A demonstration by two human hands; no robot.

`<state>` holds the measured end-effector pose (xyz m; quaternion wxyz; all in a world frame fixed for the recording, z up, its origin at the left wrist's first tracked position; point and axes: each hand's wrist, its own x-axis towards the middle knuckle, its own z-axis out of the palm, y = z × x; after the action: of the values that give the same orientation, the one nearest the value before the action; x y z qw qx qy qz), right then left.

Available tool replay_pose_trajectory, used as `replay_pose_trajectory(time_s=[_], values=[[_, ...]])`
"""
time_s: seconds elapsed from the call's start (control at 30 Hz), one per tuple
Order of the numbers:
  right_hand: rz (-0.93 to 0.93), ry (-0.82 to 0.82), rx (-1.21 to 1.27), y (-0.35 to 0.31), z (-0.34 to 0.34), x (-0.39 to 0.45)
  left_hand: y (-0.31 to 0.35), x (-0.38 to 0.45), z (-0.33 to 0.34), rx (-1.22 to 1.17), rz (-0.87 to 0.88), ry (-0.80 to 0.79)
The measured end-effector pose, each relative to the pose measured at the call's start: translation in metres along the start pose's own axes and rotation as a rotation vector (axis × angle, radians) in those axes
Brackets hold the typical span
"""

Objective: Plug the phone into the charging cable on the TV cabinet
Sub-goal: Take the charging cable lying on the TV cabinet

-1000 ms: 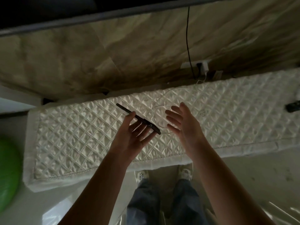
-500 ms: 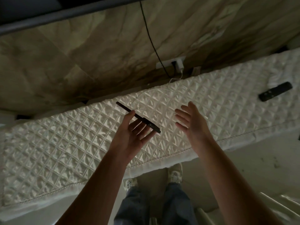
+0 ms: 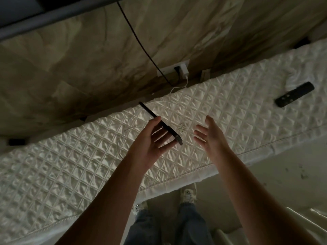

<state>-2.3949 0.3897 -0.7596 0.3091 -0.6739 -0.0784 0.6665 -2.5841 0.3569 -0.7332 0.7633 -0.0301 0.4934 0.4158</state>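
Observation:
A thin dark phone is seen edge-on, held between thumb and fingers of my left hand above the TV cabinet, which wears a white quilted cover. My right hand hovers a little to the right of the phone, fingers spread, holding nothing. A thin white charging cable runs from a white charger in the wall socket strip down onto the cover and loops behind the phone; its free end is hard to make out.
A black remote lies on the cover at the far right. A black cord hangs down the marbled wall to the socket strip. The TV's dark lower edge is at top left. My feet stand at the cabinet's front edge.
The view has shifted right along the cabinet, bringing the remote and socket further into sight. Both hands keep their pose, and my left hand still holds the phone.

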Motion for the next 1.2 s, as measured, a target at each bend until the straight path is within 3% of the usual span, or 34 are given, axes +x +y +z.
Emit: replay_pose_trajectory(time_s=[0.27,0.47,0.63,0.77,1.0,1.2], values=[[0.105,0.012,0.155,-0.001,-0.012,0.039,-0.007,0.019,0.008,-0.004,-0.017,-0.003],[0.096,0.016,-0.105,0.009,-0.024,0.061,-0.008,0.025,0.016,0.015,-0.042,-0.02],[0.087,0.023,-0.118,0.015,-0.031,0.068,-0.012,0.028,0.017,0.034,-0.057,0.009],[-0.035,0.071,-0.217,0.017,-0.035,0.06,-0.015,0.025,0.015,0.089,-0.066,0.005],[-0.18,-0.109,-0.485,0.014,-0.012,0.023,-0.007,0.007,0.008,0.165,-0.119,-0.021],[-0.199,-0.236,-0.343,0.009,0.027,-0.002,0.0,-0.011,-0.013,0.057,-0.156,-0.054]])
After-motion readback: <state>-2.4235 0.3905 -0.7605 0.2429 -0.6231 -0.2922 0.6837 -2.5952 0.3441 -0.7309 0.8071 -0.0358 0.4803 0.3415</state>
